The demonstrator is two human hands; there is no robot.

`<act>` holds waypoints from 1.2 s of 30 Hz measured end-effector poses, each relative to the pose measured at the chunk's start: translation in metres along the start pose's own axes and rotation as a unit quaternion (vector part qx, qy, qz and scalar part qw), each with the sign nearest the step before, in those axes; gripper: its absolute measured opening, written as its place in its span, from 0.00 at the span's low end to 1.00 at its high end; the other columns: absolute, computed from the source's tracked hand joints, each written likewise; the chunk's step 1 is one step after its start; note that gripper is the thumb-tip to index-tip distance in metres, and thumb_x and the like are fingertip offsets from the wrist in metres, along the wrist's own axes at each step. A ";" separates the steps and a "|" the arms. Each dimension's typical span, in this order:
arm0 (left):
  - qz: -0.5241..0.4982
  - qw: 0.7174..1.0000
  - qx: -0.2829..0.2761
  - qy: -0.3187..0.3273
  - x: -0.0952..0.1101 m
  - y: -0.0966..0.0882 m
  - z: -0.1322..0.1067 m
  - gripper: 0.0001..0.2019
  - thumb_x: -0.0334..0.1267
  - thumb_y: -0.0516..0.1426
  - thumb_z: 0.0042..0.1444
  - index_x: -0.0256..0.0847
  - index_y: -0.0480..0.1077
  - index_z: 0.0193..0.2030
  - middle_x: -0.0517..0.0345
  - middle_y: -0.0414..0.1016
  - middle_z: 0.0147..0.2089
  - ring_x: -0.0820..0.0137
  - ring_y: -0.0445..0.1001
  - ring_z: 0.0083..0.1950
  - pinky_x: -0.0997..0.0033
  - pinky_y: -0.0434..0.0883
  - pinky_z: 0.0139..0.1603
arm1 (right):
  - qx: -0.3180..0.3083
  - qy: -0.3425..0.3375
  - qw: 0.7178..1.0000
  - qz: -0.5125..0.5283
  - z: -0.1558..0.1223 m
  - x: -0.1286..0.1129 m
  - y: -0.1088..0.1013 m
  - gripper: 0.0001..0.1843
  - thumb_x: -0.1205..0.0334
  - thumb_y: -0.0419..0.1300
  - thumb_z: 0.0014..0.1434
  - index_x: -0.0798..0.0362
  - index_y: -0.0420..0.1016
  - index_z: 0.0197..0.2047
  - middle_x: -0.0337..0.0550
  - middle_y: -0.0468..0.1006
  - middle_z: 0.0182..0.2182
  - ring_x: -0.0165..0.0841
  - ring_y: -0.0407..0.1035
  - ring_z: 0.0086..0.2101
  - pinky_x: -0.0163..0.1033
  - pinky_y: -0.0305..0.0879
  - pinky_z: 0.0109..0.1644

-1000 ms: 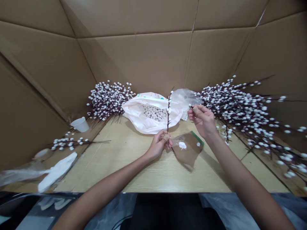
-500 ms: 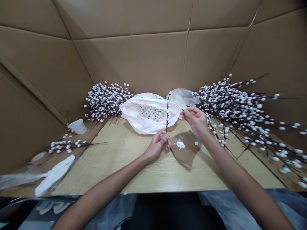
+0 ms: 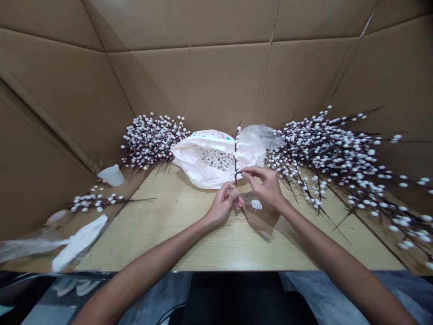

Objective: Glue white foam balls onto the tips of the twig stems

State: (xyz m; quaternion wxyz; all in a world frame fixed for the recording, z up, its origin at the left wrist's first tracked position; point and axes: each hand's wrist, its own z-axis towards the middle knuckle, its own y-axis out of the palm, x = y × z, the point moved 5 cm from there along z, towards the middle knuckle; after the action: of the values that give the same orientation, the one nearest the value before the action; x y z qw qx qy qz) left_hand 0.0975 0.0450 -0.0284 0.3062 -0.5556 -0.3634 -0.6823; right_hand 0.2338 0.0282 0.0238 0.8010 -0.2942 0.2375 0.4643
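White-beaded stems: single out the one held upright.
The lone stem in the left hand, before the white bag; the other stems lie to the left and right.

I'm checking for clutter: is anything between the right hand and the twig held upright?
Nothing visible is: the right hand has its fingertips close beside the twig, just above the left hand; whether they touch is unclear. The white bag lies behind.

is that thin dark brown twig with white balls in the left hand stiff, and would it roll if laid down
The thin dark brown twig with white balls is probably fairly stiff, standing nearly straight above the left hand. If laid down, it may not roll far, since balls jut from its sides.
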 end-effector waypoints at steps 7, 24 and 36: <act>-0.003 1.000 0.002 0.004 -0.002 -0.001 0.001 0.17 0.48 0.60 0.54 0.40 0.58 0.35 0.61 0.73 0.24 0.75 0.70 0.24 0.77 0.66 0.26 | 0.012 -0.018 0.999 -0.029 0.001 -0.005 -0.003 0.08 0.68 0.60 0.56 0.54 0.80 0.37 0.44 0.83 0.35 0.34 0.77 0.35 0.36 0.73 0.38; 0.003 1.000 -0.005 0.002 -0.003 -0.001 0.002 0.16 0.48 0.59 0.55 0.40 0.58 0.35 0.61 0.73 0.24 0.75 0.69 0.24 0.77 0.66 0.25 | 0.022 -0.141 0.984 -0.102 -0.001 -0.013 -0.001 0.09 0.72 0.58 0.56 0.54 0.77 0.38 0.44 0.82 0.34 0.33 0.76 0.35 0.38 0.72 0.40; 0.003 1.000 -0.008 0.003 -0.002 -0.001 0.001 0.19 0.51 0.60 0.53 0.40 0.58 0.35 0.61 0.73 0.24 0.75 0.70 0.24 0.76 0.66 0.26 | 0.033 -0.195 0.973 -0.123 -0.004 -0.023 -0.004 0.09 0.73 0.57 0.57 0.53 0.77 0.38 0.46 0.82 0.33 0.34 0.76 0.35 0.39 0.72 0.42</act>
State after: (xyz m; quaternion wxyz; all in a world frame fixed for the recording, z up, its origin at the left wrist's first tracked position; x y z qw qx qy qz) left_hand 0.0977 0.0461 -0.0307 0.3054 -0.5571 -0.3554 -0.6856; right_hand 0.2266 0.0103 0.0372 0.8918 -0.1988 0.0542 0.4028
